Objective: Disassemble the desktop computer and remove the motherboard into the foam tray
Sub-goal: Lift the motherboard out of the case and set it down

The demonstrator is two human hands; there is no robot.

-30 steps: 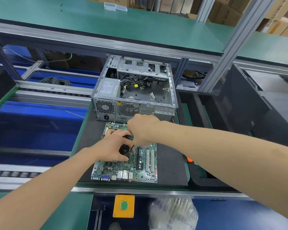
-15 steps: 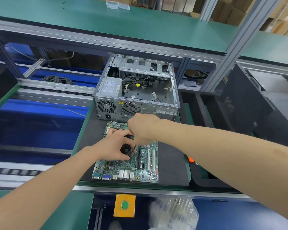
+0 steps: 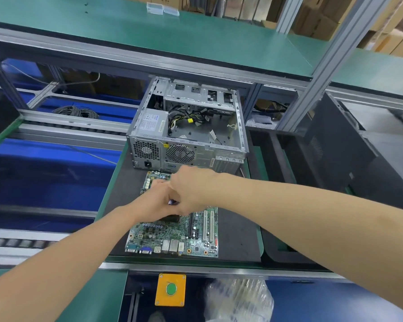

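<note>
The flat green rectangular motherboard (image 3: 172, 238) lay on a black mat (image 3: 235, 228), just in front of the open grey metal computer case (image 3: 203, 156), whose fan grilles faced the camera. The board's long axis ran from the person toward the case, and its edge with the blue and silver ports pointed back at the person. Both hands met over the middle of the board. The left hand (image 3: 153, 203) had its fingers curled down over a dark square block (image 3: 172, 218) on the board; whether it gripped the block could not be told. The right hand (image 3: 193, 189) was closed in a loose fist round a small item (image 3: 172, 202), of which only a blue-purple end showed. A black foam tray (image 3: 271, 147) lay right of the mat.
</note>
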